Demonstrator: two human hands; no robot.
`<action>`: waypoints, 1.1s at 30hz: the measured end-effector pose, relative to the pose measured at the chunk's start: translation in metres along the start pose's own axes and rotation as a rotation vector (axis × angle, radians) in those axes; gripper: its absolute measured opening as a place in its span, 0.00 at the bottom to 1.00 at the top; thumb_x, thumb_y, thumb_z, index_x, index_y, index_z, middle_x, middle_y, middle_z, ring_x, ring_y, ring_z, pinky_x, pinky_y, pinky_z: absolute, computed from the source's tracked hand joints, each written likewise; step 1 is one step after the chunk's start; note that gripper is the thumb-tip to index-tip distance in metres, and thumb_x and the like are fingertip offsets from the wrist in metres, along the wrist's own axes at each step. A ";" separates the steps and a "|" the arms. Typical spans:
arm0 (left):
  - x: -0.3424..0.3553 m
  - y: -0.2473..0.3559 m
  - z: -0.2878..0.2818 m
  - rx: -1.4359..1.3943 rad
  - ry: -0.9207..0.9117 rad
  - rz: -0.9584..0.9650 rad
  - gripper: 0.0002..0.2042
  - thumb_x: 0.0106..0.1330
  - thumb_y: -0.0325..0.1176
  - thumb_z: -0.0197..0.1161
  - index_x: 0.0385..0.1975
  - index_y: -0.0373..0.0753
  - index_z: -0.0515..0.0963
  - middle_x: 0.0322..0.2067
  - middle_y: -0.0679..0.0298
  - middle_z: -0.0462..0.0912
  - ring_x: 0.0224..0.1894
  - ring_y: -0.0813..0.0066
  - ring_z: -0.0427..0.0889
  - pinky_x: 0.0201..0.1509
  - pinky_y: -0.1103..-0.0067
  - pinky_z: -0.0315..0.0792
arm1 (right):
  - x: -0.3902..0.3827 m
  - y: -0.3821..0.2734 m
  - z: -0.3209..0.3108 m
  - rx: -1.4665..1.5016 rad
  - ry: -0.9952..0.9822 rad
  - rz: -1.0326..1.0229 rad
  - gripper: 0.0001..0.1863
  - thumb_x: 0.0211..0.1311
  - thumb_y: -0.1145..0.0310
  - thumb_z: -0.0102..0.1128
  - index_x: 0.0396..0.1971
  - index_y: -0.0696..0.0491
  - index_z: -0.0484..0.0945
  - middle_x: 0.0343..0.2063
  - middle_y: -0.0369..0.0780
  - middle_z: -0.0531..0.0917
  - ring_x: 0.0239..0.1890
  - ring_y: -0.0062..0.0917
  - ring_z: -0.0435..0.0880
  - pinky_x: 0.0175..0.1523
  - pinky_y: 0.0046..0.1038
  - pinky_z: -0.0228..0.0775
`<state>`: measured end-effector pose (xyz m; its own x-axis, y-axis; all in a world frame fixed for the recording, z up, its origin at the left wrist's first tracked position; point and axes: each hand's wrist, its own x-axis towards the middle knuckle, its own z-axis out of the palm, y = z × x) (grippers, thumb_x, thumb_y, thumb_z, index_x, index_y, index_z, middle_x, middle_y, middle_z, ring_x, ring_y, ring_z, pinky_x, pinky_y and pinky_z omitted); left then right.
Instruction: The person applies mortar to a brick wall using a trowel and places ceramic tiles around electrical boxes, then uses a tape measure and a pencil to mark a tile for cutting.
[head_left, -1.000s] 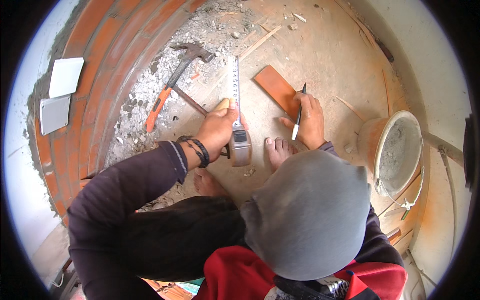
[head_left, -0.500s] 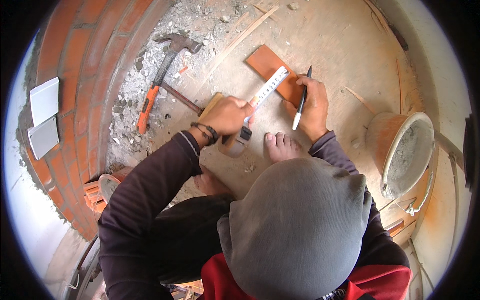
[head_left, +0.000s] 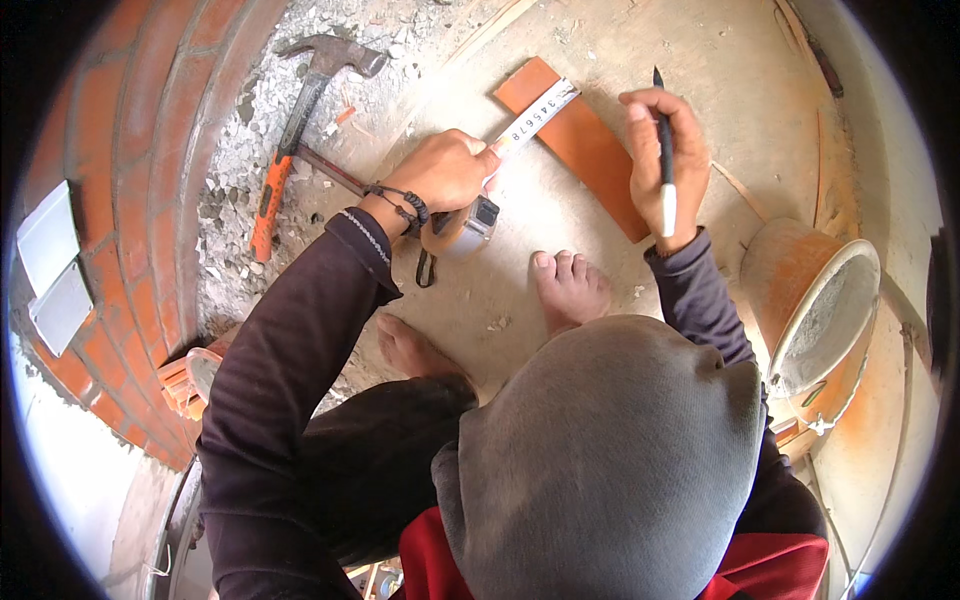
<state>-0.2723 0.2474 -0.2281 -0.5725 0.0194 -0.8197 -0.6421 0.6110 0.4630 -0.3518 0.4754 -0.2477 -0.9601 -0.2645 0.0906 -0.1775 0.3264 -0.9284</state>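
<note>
My left hand (head_left: 440,175) pinches the white blade of a tape measure (head_left: 462,232); its case hangs just below the hand, with a black strap. The pulled-out blade lies across one end of a flat reddish-brown tile (head_left: 590,160) on the floor. In my right hand (head_left: 675,160) is a black pen (head_left: 667,205) with a white end, its dark tip pointing away from me. This hand is raised beside the tile's right edge, apart from the blade.
A claw hammer (head_left: 303,110) with an orange-and-black handle lies on rubble at the left, crossed by a rusty rod (head_left: 332,170). Beyond it rises a brick wall (head_left: 150,130). On the right stands a mortar-stained bucket (head_left: 790,265). My bare feet (head_left: 572,285) are close by.
My right hand has lifted off the tile and moved right with the pen, uncovering the tile's near end. My left hand still holds the blade across the tile.
</note>
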 end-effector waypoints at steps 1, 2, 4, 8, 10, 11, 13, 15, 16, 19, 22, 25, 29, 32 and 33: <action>-0.001 0.002 0.000 0.007 0.006 -0.006 0.23 0.73 0.49 0.50 0.24 0.38 0.80 0.21 0.57 0.81 0.26 0.61 0.80 0.36 0.69 0.73 | 0.008 0.005 0.004 0.066 0.017 -0.019 0.08 0.67 0.66 0.60 0.38 0.55 0.80 0.25 0.35 0.82 0.29 0.17 0.79 0.38 0.20 0.71; -0.002 0.005 0.001 0.014 0.012 -0.012 0.22 0.73 0.48 0.50 0.24 0.38 0.81 0.22 0.56 0.81 0.27 0.60 0.81 0.37 0.69 0.74 | 0.015 0.005 0.006 0.123 -0.013 0.009 0.09 0.68 0.65 0.59 0.38 0.56 0.80 0.25 0.35 0.82 0.30 0.17 0.79 0.38 0.20 0.72; -0.001 0.002 0.002 0.037 0.026 0.004 0.21 0.73 0.46 0.50 0.25 0.37 0.80 0.22 0.55 0.81 0.27 0.60 0.80 0.37 0.68 0.74 | 0.034 -0.001 0.007 0.237 -0.070 0.060 0.10 0.70 0.65 0.58 0.39 0.57 0.80 0.25 0.36 0.83 0.30 0.17 0.79 0.38 0.20 0.72; 0.004 -0.009 0.007 0.086 0.062 0.017 0.20 0.73 0.43 0.50 0.25 0.36 0.80 0.23 0.55 0.81 0.28 0.62 0.80 0.39 0.69 0.73 | 0.061 0.005 0.008 0.412 -0.278 0.254 0.17 0.75 0.62 0.49 0.48 0.60 0.77 0.32 0.39 0.83 0.34 0.21 0.80 0.44 0.25 0.74; 0.006 -0.011 0.008 0.090 0.064 0.014 0.20 0.72 0.43 0.50 0.25 0.36 0.80 0.23 0.54 0.81 0.28 0.61 0.80 0.39 0.69 0.73 | 0.075 -0.004 0.010 0.427 -0.405 0.303 0.14 0.74 0.59 0.51 0.38 0.56 0.75 0.24 0.34 0.77 0.26 0.16 0.74 0.33 0.20 0.67; 0.007 -0.011 0.008 0.083 0.057 0.017 0.19 0.72 0.43 0.51 0.25 0.36 0.80 0.23 0.54 0.81 0.28 0.61 0.80 0.39 0.68 0.73 | 0.079 -0.005 0.012 0.434 -0.469 0.327 0.15 0.74 0.58 0.51 0.33 0.54 0.75 0.21 0.31 0.74 0.21 0.13 0.71 0.27 0.18 0.63; 0.007 -0.010 0.007 0.104 0.066 0.037 0.19 0.71 0.43 0.51 0.26 0.35 0.81 0.24 0.50 0.81 0.30 0.55 0.81 0.40 0.66 0.74 | 0.086 0.003 0.018 0.434 -0.602 0.297 0.14 0.74 0.58 0.50 0.33 0.53 0.75 0.20 0.30 0.75 0.21 0.13 0.70 0.27 0.17 0.62; 0.007 -0.009 0.008 0.153 0.093 0.072 0.20 0.69 0.44 0.53 0.28 0.33 0.82 0.27 0.43 0.82 0.34 0.45 0.82 0.42 0.62 0.75 | 0.094 0.005 0.023 0.472 -0.755 0.321 0.13 0.74 0.60 0.51 0.32 0.52 0.76 0.20 0.29 0.75 0.21 0.13 0.70 0.27 0.17 0.62; 0.007 -0.007 0.008 0.147 0.102 0.055 0.20 0.69 0.44 0.53 0.29 0.33 0.82 0.27 0.43 0.82 0.34 0.44 0.82 0.42 0.61 0.75 | 0.095 0.003 0.030 0.427 -0.720 0.369 0.09 0.72 0.64 0.54 0.31 0.51 0.75 0.20 0.28 0.74 0.21 0.12 0.69 0.27 0.17 0.61; 0.003 -0.001 0.009 0.129 0.116 0.014 0.20 0.70 0.44 0.52 0.30 0.33 0.82 0.28 0.42 0.81 0.35 0.43 0.82 0.42 0.61 0.75 | 0.105 0.003 0.032 0.315 -0.899 0.296 0.07 0.70 0.67 0.57 0.30 0.51 0.74 0.21 0.27 0.73 0.22 0.11 0.67 0.27 0.17 0.60; 0.004 -0.004 0.010 0.110 0.106 0.011 0.19 0.70 0.44 0.51 0.31 0.33 0.82 0.29 0.43 0.82 0.35 0.43 0.82 0.42 0.60 0.75 | 0.106 0.005 0.034 0.298 -0.951 0.262 0.08 0.69 0.67 0.59 0.29 0.51 0.74 0.21 0.25 0.72 0.24 0.10 0.67 0.28 0.17 0.59; 0.008 -0.008 0.010 0.103 0.090 0.038 0.19 0.70 0.43 0.51 0.31 0.33 0.82 0.30 0.42 0.82 0.36 0.43 0.82 0.42 0.60 0.75 | 0.107 0.002 0.035 0.226 -0.972 0.201 0.08 0.69 0.67 0.59 0.29 0.52 0.74 0.21 0.25 0.72 0.24 0.11 0.67 0.29 0.18 0.60; 0.005 -0.005 0.009 0.117 0.079 0.038 0.19 0.71 0.44 0.51 0.32 0.33 0.82 0.29 0.42 0.82 0.35 0.43 0.82 0.41 0.60 0.75 | 0.107 0.002 0.037 0.167 -0.972 0.130 0.08 0.68 0.68 0.59 0.29 0.53 0.75 0.20 0.27 0.72 0.25 0.14 0.68 0.31 0.20 0.63; 0.004 -0.002 0.006 0.113 0.055 0.006 0.20 0.71 0.44 0.50 0.32 0.33 0.82 0.28 0.43 0.82 0.34 0.44 0.82 0.41 0.61 0.75 | 0.109 0.000 0.038 0.074 -0.976 0.081 0.09 0.68 0.68 0.60 0.29 0.54 0.75 0.20 0.29 0.73 0.25 0.15 0.69 0.31 0.22 0.64; 0.004 -0.001 0.005 0.113 0.045 -0.008 0.20 0.71 0.44 0.50 0.32 0.33 0.82 0.28 0.44 0.82 0.34 0.44 0.82 0.40 0.61 0.75 | 0.109 -0.002 0.038 0.048 -0.975 0.068 0.09 0.67 0.67 0.60 0.28 0.55 0.74 0.20 0.30 0.73 0.25 0.15 0.69 0.31 0.23 0.65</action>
<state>-0.2716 0.2507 -0.2331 -0.5914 -0.0201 -0.8061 -0.5867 0.6966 0.4130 -0.4479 0.4115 -0.2497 -0.3648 -0.8875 -0.2814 -0.0985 0.3373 -0.9362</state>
